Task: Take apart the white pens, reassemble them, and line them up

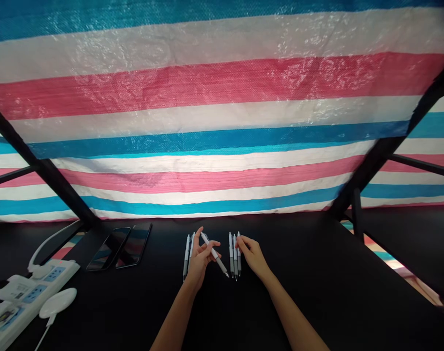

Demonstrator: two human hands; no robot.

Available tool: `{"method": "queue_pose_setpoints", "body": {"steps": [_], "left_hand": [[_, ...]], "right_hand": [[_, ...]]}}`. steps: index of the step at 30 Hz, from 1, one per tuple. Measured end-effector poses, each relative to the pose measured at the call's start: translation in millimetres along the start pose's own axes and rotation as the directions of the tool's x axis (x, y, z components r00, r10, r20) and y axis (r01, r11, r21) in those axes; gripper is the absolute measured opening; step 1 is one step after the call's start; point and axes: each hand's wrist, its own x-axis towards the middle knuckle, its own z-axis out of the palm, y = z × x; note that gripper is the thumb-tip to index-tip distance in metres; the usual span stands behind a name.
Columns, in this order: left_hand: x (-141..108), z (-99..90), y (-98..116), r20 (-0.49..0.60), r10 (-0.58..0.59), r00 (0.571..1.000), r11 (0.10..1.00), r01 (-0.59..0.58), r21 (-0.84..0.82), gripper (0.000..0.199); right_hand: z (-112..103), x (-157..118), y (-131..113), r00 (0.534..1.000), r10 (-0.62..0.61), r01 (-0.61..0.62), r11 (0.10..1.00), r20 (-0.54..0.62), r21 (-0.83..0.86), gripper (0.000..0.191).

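The held pen [214, 255] lies slantwise across the left hand [195, 265], its fingers closed on the white barrel, with the tip angled down to their right, toward the wearer. It should be light and stiff, likely plastic, and not easily broken; the smooth white barrel may roll or slip, while the grey lower section probably gives a surer hold. The narrow tip and the push end look like poorer places to grip.

Just right of the left fingers, three pens [235, 257] lie side by side on the black counter [222, 319]. The right hand [255, 256] has its thumb and forefinger bunched together at the upper part of the rightmost one; whether they pinch it or only touch, I cannot tell. More pens [186, 258] lie just left of the left fingers, partly hidden by that hand.
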Motion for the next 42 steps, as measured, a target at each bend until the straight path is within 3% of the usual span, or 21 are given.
{"method": "queue_pose_setpoints", "body": {"steps": [15, 23, 35, 42], "left_hand": [[-2.6, 0.5, 0.6, 0.143, -0.046, 0.989, 0.994, 0.030, 0.108, 0.064], [-1.7, 0.6, 1.1, 0.131, -0.017, 0.991, 0.992, 0.000, 0.125, 0.073], [2.6, -3.4, -2.7, 0.128, -0.028, 0.991, 0.986, 0.006, 0.168, 0.063], [0.7, -3.5, -2.6, 0.165, -0.006, 0.986, 0.984, -0.023, 0.174, 0.068]], "right_hand": [[0.2, 1.4, -1.4, 1.000, 0.023, -0.023, 1.000, -0.008, 0.003, 0.049], [0.6, 1.4, 1.7, 1.000, 0.004, -0.005, 1.000, -0.011, -0.021, 0.050], [0.3, 1.9, 3.8, 1.000, 0.016, -0.016, 1.000, -0.023, -0.005, 0.050], [0.1, 1.7, 3.9, 1.000, 0.012, -0.012, 1.000, -0.024, -0.012, 0.050]]}}
